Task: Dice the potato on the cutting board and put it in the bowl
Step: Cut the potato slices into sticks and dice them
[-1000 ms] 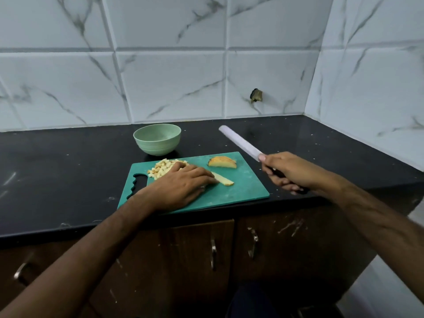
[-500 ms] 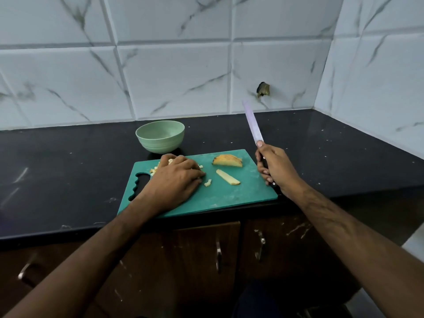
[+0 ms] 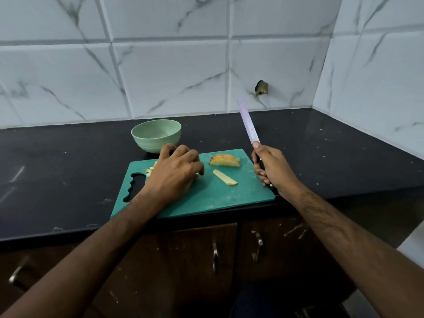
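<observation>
Left hand [image 3: 174,175] had its fingers cupped over the diced potato [image 3: 150,171] at the cutting board's [image 3: 206,198] back-left corner, just in front of the bowl [image 3: 156,135]. Right hand [image 3: 273,171] was gripping the knife [image 3: 249,123], blade up.

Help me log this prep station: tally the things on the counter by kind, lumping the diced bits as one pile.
Bowl: 1
Board: 1
Knife, gripped by the right hand: 1
Potato pieces still to dice: 2, a sliced chunk and a strip
Diced pile, mostly under the left hand: 1
Total: 6
</observation>
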A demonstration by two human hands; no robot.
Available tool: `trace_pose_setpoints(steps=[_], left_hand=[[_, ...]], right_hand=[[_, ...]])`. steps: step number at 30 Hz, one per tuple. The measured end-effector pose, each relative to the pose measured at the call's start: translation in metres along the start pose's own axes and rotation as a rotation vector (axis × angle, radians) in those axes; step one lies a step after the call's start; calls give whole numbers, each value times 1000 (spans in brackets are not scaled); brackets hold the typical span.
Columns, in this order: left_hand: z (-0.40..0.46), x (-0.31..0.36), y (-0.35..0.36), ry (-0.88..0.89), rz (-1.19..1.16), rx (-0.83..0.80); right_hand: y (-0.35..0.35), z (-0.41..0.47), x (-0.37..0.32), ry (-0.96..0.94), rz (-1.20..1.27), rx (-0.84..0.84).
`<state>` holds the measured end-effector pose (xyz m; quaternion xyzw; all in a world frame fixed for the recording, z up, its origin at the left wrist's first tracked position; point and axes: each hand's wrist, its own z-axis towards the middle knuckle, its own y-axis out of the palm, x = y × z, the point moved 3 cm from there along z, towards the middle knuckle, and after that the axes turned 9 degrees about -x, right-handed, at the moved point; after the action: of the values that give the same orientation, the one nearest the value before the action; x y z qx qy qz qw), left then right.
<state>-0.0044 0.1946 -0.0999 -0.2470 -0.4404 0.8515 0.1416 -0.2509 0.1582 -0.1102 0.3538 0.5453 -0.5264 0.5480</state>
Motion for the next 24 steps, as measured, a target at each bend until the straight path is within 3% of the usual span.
trace_pose_setpoints(steps=[4, 6, 9, 14, 24], left_hand=[[14, 20, -2, 71, -94, -33], [21, 29, 3, 43, -176, -173], [28, 38, 13, 1, -94, -327], [39, 43, 15, -25, -111, -214], [26, 27, 12, -60, -154, -192]], right_hand=[[0, -1, 0, -8, -11, 0], [0, -1, 0, -14, -10, -2], [0, -1, 1, -14, -6, -3], [0, -1, 1, -20, 0, -3], [-2, -1, 1, -19, 14, -20]])
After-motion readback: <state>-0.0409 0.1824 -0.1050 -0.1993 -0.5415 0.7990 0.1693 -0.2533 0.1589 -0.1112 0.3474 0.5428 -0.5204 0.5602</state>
